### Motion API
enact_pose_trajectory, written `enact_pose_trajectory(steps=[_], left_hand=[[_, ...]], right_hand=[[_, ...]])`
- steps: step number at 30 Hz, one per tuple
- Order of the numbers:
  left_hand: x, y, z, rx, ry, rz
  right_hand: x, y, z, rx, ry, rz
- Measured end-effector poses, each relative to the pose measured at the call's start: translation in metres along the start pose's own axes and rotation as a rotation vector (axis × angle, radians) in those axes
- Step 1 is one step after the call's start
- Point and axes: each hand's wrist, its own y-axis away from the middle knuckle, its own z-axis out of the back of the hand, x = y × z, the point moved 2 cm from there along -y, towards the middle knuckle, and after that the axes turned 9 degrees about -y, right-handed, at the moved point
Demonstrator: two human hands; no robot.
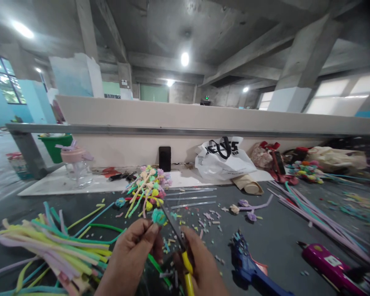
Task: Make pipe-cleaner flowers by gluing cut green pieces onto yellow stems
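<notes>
My left hand (132,253) pinches a small teal fuzzy flower (158,216) between thumb and fingers, near the middle of the table. On the right, my right hand (200,263) is wrapped round a tool with yellow handles (187,263) and long dark metal blades (173,226). The blades point up and left, their tips close beside the teal flower. A green stem (156,263) runs below my left hand. Just beyond the hands lies a pile of colourful fuzzy flowers (149,185). Small cut bits (208,222) are scattered around.
Fuzzy stems (49,250) cover the left of the table. A blue glue gun (249,263) and a magenta tool (327,263) lie right. Along the back stand a clear bottle (77,168), a black phone (165,158) and a white bag (222,160).
</notes>
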Motion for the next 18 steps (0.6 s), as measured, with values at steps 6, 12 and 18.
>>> enact_pose_trajectory(steps=[6,12,18], left_hand=[[-0.001,-0.002,-0.004,0.162,0.2,0.165],[-0.003,0.001,-0.012,0.4,0.337,0.389],[-0.013,0.003,-0.005,0.355,0.068,0.294]], right_hand=[[-0.01,-0.004,0.002,-0.135,-0.128,-0.048],[-0.012,-0.002,0.005,-0.105,-0.275,-0.195],[-0.003,0.001,0.004,-0.128,-0.565,-0.286]])
